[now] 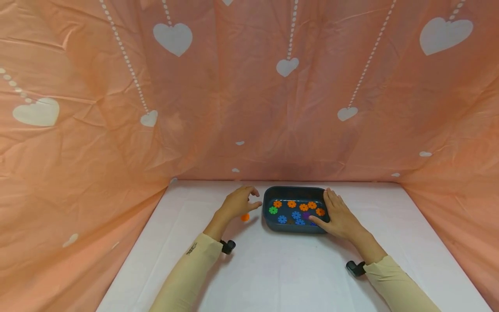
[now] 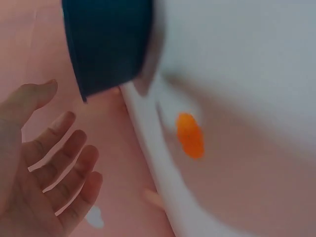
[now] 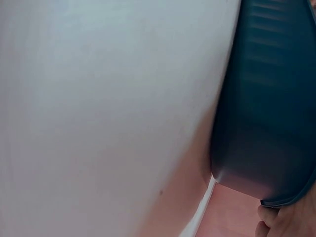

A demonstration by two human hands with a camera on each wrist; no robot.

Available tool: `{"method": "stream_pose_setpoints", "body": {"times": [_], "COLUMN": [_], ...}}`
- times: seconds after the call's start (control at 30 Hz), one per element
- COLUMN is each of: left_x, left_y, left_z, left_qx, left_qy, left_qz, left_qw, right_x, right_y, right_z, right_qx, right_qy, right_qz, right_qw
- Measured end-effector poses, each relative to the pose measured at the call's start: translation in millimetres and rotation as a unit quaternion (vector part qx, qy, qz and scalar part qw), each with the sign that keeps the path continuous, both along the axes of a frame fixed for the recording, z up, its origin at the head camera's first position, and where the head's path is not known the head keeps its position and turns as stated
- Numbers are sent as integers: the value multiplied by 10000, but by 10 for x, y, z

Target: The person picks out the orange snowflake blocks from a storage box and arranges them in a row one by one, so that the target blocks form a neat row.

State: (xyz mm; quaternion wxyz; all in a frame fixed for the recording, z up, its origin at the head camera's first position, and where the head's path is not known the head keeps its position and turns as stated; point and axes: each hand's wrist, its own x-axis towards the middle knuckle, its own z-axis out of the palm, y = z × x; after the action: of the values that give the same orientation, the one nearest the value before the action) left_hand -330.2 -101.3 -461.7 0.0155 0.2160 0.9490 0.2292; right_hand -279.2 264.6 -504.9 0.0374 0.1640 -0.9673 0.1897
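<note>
A dark blue plastic tub (image 1: 295, 229) stands on the table, with several flower-shaped plastic discs in orange, green, blue and purple spread over its floor. My right hand (image 1: 341, 218) grips the tub's right end, thumb over the rim and fingers along the outside; in the right wrist view the hand (image 3: 289, 219) is mostly cut off. To the left of the tub, my left hand (image 1: 238, 203) hovers apart from it with loosely bent fingers and nothing in them. Below that hand, an orange disc (image 1: 245, 217) lies on the table, also visible as a blurred orange disc (image 2: 190, 136) in the left wrist view.
The tub stands near the far edge of the white-covered table (image 1: 288, 268). Behind it hangs a peach curtain (image 1: 249, 108) with white hearts, which also drapes along both sides. A dark wrist camera (image 1: 228, 247) sits on the left wrist and another camera (image 1: 355, 268) on the right.
</note>
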Motion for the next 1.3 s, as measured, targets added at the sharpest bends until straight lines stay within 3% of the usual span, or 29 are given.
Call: {"method": "stream_pose_setpoints", "body": {"times": [0.33,0.63,1.07,1.3], "left_x": [-99,-151,-141,-180], "left_y": [390,642,794,851], "left_z": [4,-94,-203,-265], "left_qx": [87,-27,-490,-784], "left_qy": [-102,-302,-369,-221], "left_qz": [-2,379,652,900], "left_qw": [9999,9988,9960,9926], "right_x": [16,1,14,14], "right_y": [-6,21,2,-2], "right_z": [25,-6,1,4], "right_qx": [34,19,7,-12], "right_qy": [95,8,-21,55], "right_qz": [-4,18,18,18], "right_qw": [9999,10000,10000,10000]}}
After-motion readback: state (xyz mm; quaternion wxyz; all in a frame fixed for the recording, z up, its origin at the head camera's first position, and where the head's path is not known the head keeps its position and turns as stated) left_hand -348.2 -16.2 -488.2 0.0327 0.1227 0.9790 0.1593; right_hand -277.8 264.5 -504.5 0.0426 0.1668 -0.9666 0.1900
